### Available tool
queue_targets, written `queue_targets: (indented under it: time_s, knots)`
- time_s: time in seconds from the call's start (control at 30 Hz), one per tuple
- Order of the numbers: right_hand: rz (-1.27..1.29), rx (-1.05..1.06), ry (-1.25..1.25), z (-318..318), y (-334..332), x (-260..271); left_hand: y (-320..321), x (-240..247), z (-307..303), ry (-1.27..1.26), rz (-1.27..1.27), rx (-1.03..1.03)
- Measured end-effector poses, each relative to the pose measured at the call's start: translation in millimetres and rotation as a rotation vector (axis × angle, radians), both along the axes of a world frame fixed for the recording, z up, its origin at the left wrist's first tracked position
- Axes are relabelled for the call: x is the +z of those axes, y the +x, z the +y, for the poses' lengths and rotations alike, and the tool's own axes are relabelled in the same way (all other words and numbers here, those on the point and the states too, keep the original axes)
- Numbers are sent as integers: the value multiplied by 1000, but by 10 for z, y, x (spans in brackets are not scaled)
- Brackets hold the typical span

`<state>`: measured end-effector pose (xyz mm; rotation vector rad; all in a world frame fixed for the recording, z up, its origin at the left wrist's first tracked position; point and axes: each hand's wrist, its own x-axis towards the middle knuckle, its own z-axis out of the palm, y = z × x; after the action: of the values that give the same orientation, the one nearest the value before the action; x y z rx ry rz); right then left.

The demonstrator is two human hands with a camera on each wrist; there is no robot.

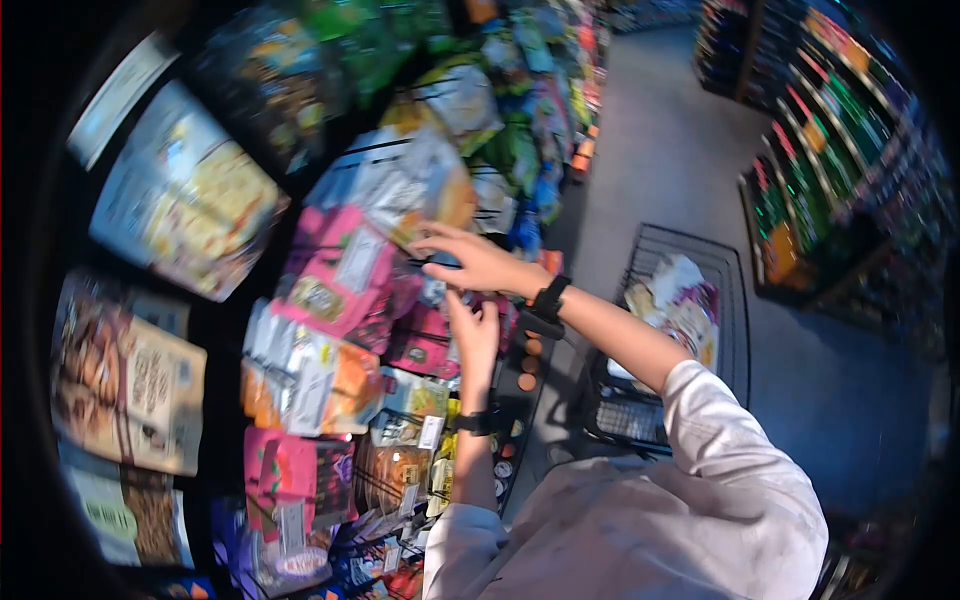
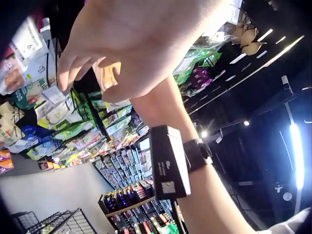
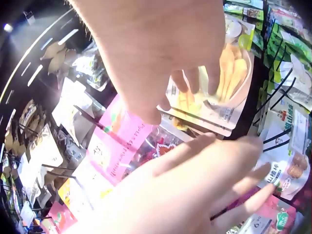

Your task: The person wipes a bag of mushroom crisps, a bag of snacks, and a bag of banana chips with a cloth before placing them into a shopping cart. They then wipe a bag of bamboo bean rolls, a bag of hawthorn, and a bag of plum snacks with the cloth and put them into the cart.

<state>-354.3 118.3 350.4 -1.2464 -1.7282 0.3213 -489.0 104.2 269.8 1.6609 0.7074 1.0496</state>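
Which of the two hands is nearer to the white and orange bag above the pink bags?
Right. In the head view, the right hand is at the lower edge of the white and orange bag; the left hand is lower, farther away.

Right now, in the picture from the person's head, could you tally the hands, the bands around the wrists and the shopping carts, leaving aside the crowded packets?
Hands: 2 (left hand, right hand)
Black wristbands: 2 (left wristband, right wristband)
Shopping cart: 1
Total: 5
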Motion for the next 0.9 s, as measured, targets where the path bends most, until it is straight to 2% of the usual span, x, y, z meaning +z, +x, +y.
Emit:
queue_targets:
  time_s: [0.07,0.13,0.17,0.2,0.27,0.3,0.33,0.37,0.4,0.43,0.47,0.5,0.53,0.6,0.63,0.67,0.73,0.8,0.87,0.9]
  knots:
    - [-6,-29,70,-254,137,-258,5,-9,-191,-124,152,-110]
    - [107,57,-140,-779,377,-366,31,-129,-359,-103,244,-268]
    - [88,45,-215,-1007,534,-541,32,-179,-471,-180,301,-321]
    - [71,13,-208,-1308,700,-687,69,-289,-600,-111,295,-331]
    - [214,-143,-385,-2026,1089,-922,100,-404,-907,-189,277,-413]
    - [327,-261,-473,-2359,1304,-1052,134,-429,-1092,-187,353,-430]
    - [435,-376,-559,-2698,1542,-1234,66,-813,-1139,20,502,-457]
    - [417,-546,-517,-3048,1791,-1536,62,-728,-1351,32,610,-512]
    - [353,-703,-587,-3388,2046,-1771,47,-623,-1555,44,723,-564]
    - [281,-811,-677,-3684,2222,-1863,-29,-867,-1672,49,745,-619]
    - [328,-836,-755,-3919,2319,-1942,-115,-1150,-1784,55,769,-674]
    - [375,-861,-832,-4116,2388,-2029,-148,-1232,-1907,97,799,-701]
    - [384,-857,-840,-4283,2449,-2197,-125,-1171,-1997,90,808,-703]
    - [661,-644,-1111,-4558,2501,-2679,-103,-986,-2131,124,916,-658]
    - [704,-485,-1257,-4658,2524,-2821,-121,-1046,-2150,222,914,-632]
    - [711,-480,-1265,-4695,2452,-2796,-132,-1074,-2148,214,922,-635]
    - [1003,-543,-1459,-4703,2245,-2671,-140,-1111,-2114,147,800,-634]
    - [997,-504,-1511,-4802,2258,-3029,-144,-1118,-2133,172,795,-601]
    - [924,-450,-1644,-4925,2306,-3595,-123,-1111,-2133,160,802,-583]
    - [851,-467,-1624,-5004,2337,-3965,-133,-1125,-2147,154,809,-549]
